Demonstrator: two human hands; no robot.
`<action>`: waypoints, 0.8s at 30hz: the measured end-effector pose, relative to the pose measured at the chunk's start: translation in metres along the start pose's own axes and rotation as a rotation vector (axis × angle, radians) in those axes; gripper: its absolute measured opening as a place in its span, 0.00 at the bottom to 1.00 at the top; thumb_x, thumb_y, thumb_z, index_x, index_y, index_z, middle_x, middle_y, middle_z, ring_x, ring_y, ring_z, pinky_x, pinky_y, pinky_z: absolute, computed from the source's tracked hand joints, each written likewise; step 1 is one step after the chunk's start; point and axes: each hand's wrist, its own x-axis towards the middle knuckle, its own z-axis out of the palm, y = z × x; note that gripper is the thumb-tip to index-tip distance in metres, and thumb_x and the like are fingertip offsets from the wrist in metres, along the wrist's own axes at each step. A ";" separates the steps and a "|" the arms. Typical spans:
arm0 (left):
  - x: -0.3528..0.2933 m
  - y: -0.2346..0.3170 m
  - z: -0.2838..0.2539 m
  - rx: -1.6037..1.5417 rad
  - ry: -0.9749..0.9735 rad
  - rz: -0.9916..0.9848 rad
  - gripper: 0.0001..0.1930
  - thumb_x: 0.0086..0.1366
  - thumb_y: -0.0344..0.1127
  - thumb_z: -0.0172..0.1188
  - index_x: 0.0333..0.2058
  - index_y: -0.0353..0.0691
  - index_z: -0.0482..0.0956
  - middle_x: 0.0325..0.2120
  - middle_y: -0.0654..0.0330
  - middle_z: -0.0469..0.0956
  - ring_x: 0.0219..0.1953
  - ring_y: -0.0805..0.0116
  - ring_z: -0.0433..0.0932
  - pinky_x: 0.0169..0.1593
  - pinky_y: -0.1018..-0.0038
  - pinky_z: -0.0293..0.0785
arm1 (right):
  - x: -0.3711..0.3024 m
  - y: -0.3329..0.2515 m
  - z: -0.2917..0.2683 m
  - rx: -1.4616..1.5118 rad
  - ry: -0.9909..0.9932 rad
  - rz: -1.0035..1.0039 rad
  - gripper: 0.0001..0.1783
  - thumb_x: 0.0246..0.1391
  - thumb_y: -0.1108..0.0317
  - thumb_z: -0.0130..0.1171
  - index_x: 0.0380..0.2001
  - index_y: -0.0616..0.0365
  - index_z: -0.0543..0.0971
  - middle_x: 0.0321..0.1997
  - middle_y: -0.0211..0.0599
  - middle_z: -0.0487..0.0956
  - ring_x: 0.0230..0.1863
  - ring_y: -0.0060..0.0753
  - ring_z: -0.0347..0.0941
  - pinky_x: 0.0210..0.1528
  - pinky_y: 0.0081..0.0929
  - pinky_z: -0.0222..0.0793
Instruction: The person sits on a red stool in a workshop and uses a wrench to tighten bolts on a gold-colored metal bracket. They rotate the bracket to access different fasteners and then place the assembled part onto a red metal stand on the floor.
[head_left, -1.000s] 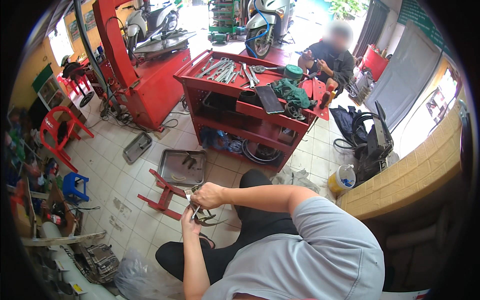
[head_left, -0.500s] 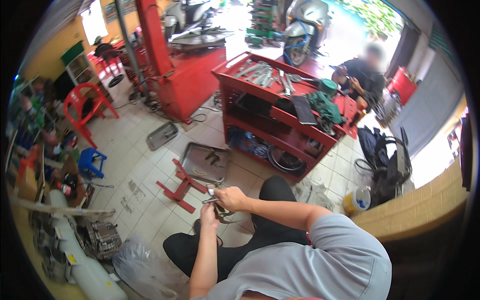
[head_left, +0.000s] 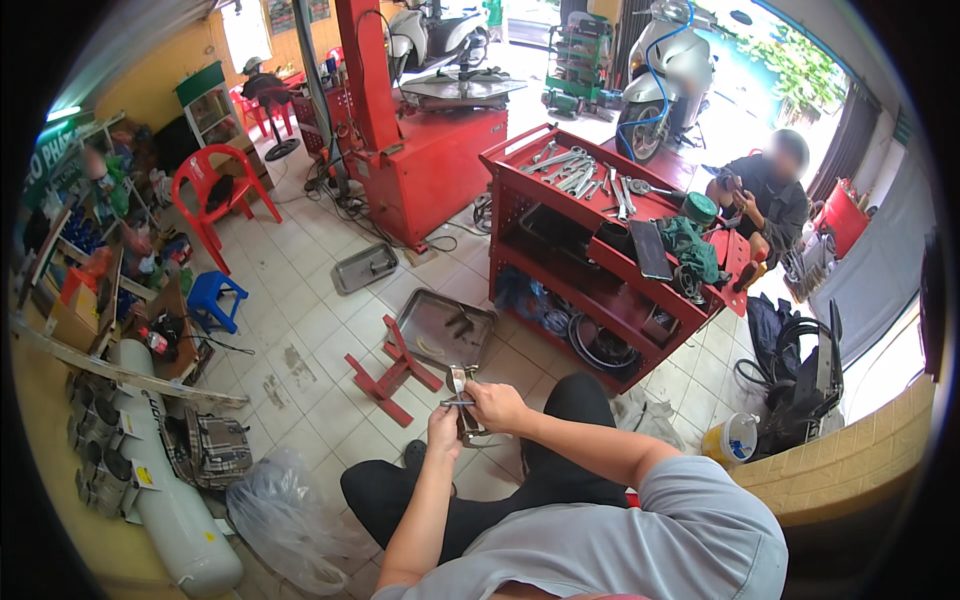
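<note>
Both my hands are together in front of my knees, closed around a dark, curved metal part (head_left: 470,428). A thin rod or tool (head_left: 457,403) crosses its upper end, and a pale, shiny piece (head_left: 457,380) shows above it. My left hand (head_left: 444,432) grips the lower left side. My right hand (head_left: 497,408) is closed on the upper right, its fingertips near the rod. Fingers cover much of the part, so its exact kind is hidden. Just beyond lies a metal tray (head_left: 480,350) with dark pieces (head_left: 460,326) and a pale curved strip (head_left: 430,346) in it.
A red metal stand (head_left: 392,372) lies left of the tray, with a smaller tray (head_left: 350,276) farther off. The red tool cart (head_left: 560,255) bears wrenches (head_left: 575,172). A person (head_left: 780,190) sits beyond it. A plastic bag (head_left: 290,515) is at my left, a bucket (head_left: 730,440) at right.
The whole view has shifted, so the surroundings and my hands appear farther right and lower. My hands stay together on the metal part, with only slight movement.
</note>
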 end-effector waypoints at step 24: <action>-0.003 0.006 0.008 0.075 -0.008 0.084 0.10 0.69 0.28 0.46 0.40 0.34 0.77 0.35 0.59 0.79 0.35 0.70 0.79 0.39 0.76 0.74 | -0.004 0.000 0.005 0.015 0.072 0.067 0.10 0.52 0.62 0.52 0.33 0.57 0.72 0.20 0.50 0.77 0.23 0.55 0.75 0.26 0.49 0.69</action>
